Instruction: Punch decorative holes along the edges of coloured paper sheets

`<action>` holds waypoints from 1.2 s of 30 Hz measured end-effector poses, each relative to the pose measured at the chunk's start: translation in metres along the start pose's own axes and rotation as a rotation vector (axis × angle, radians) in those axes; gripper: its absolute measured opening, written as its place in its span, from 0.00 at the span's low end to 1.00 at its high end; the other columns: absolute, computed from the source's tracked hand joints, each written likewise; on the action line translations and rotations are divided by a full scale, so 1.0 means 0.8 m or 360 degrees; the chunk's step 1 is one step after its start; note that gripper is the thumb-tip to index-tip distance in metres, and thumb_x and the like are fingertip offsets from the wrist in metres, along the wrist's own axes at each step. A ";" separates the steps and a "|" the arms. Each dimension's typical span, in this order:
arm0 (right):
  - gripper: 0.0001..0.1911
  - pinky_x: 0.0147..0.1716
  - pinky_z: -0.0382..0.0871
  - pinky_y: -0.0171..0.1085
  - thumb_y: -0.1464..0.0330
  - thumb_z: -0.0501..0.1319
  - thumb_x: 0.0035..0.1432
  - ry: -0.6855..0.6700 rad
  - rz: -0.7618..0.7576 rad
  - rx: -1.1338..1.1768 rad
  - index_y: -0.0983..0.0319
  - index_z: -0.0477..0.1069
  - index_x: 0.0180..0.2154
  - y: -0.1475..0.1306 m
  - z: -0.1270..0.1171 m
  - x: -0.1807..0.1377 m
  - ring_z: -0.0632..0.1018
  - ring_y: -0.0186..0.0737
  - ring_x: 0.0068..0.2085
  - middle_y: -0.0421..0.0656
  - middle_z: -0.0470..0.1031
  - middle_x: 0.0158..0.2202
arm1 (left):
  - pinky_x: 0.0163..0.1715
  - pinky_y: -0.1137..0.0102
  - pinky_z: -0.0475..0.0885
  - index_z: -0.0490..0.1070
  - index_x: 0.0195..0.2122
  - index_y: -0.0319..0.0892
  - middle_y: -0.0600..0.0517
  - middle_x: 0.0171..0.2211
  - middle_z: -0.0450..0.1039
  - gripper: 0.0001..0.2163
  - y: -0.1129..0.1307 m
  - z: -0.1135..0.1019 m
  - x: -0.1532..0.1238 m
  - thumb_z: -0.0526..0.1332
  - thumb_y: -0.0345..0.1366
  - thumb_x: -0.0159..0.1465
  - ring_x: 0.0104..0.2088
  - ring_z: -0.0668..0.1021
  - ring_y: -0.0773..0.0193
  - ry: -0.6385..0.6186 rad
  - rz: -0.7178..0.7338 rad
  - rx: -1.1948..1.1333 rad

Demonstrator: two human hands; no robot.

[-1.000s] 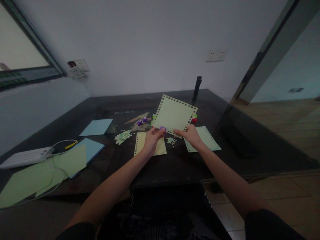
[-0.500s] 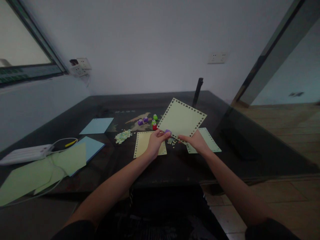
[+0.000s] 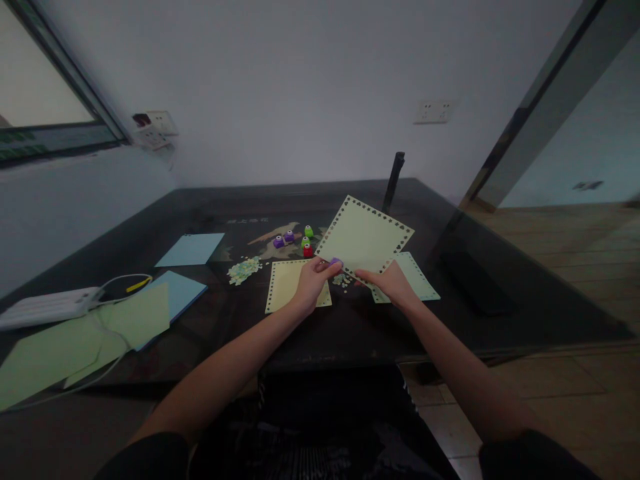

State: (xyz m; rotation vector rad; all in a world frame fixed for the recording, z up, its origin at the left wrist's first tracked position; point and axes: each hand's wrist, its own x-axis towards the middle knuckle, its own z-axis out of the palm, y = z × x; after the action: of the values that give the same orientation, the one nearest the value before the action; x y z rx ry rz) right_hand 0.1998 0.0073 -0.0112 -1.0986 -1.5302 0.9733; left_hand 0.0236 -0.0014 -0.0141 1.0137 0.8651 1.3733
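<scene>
Pale paper, pinched by the right hand, is holed beyond that grip; the left hand clasps a purple punch, near edge seemingly unfinished.

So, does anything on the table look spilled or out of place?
The loose scraps, heaped and scattered left of the yellow sheet, look spilled; a white cable also trails untidily across the green sheets.

From where I stand, the left hand hides part of a purple piece at the lower edge of the held sheet. Paper bits below the sheet are partly covered. Behind it, a black post loses its foot. Left of it, lettering is unreadably small.
</scene>
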 end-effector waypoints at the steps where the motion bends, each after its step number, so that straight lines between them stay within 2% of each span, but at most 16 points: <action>1: 0.21 0.46 0.70 0.48 0.65 0.68 0.43 0.0005 -0.0003 0.0008 0.64 0.73 0.42 -0.001 0.000 0.000 0.77 0.48 0.45 0.48 0.79 0.37 | 0.43 0.64 0.71 0.74 0.36 0.36 0.46 0.36 0.78 0.16 -0.001 0.000 0.001 0.71 0.38 0.47 0.36 0.78 0.61 -0.0006 0.0001 0.0006; 6: 0.26 0.49 0.68 0.48 0.65 0.69 0.43 0.0070 -0.0036 0.0047 0.64 0.71 0.46 0.000 -0.002 0.000 0.77 0.47 0.46 0.48 0.79 0.40 | 0.41 0.65 0.72 0.74 0.35 0.36 0.47 0.35 0.78 0.16 -0.003 0.001 0.003 0.70 0.38 0.48 0.35 0.78 0.61 -0.0032 0.0002 0.0027; 10: 0.27 0.48 0.69 0.48 0.64 0.68 0.44 0.0066 -0.0061 0.0021 0.63 0.70 0.48 0.006 -0.002 0.003 0.76 0.46 0.46 0.49 0.78 0.42 | 0.42 0.64 0.71 0.74 0.35 0.37 0.46 0.36 0.78 0.16 -0.004 0.001 0.004 0.71 0.39 0.47 0.35 0.78 0.61 -0.0037 0.0002 0.0009; 14: 0.24 0.45 0.71 0.46 0.64 0.68 0.44 0.0073 -0.0056 -0.0012 0.64 0.72 0.45 0.006 -0.001 0.002 0.77 0.47 0.44 0.48 0.78 0.40 | 0.42 0.64 0.71 0.74 0.36 0.37 0.46 0.36 0.78 0.17 -0.005 0.001 0.005 0.71 0.40 0.47 0.35 0.78 0.62 -0.0038 -0.0016 -0.0011; 19: 0.15 0.37 0.74 0.43 0.63 0.65 0.46 -0.0008 0.0068 -0.0046 0.65 0.75 0.36 0.004 -0.002 0.000 0.80 0.47 0.35 0.48 0.80 0.33 | 0.42 0.64 0.71 0.74 0.34 0.37 0.48 0.33 0.77 0.17 -0.003 0.001 0.006 0.72 0.39 0.45 0.33 0.77 0.64 0.0025 -0.0064 -0.0049; 28: 0.15 0.26 0.75 0.41 0.64 0.65 0.46 0.0032 0.0224 0.0063 0.65 0.74 0.36 -0.004 0.000 -0.001 0.79 0.45 0.26 0.49 0.79 0.33 | 0.43 0.64 0.70 0.74 0.31 0.36 0.48 0.32 0.77 0.16 0.000 0.003 0.004 0.72 0.40 0.45 0.32 0.77 0.64 0.0012 -0.0164 -0.0065; 32: 0.16 0.24 0.75 0.40 0.65 0.64 0.46 0.0059 0.0235 0.0054 0.66 0.74 0.37 -0.005 0.000 -0.001 0.79 0.45 0.25 0.50 0.79 0.33 | 0.43 0.64 0.70 0.73 0.29 0.36 0.48 0.30 0.76 0.15 0.000 -0.001 0.007 0.71 0.39 0.46 0.31 0.78 0.64 -0.0025 -0.0227 -0.0044; 36: 0.15 0.25 0.76 0.41 0.66 0.65 0.45 0.0114 0.0230 0.0098 0.66 0.74 0.37 -0.001 -0.002 0.002 0.79 0.45 0.26 0.49 0.79 0.32 | 0.41 0.66 0.71 0.72 0.33 0.35 0.46 0.32 0.76 0.15 -0.002 -0.006 0.010 0.70 0.39 0.49 0.33 0.78 0.64 -0.0092 -0.0237 0.0118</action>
State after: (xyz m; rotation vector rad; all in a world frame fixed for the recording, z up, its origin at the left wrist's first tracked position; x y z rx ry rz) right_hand 0.2013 0.0087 -0.0101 -1.2002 -1.3691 1.0605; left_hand 0.0202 0.0071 -0.0169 1.0200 0.9352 1.1887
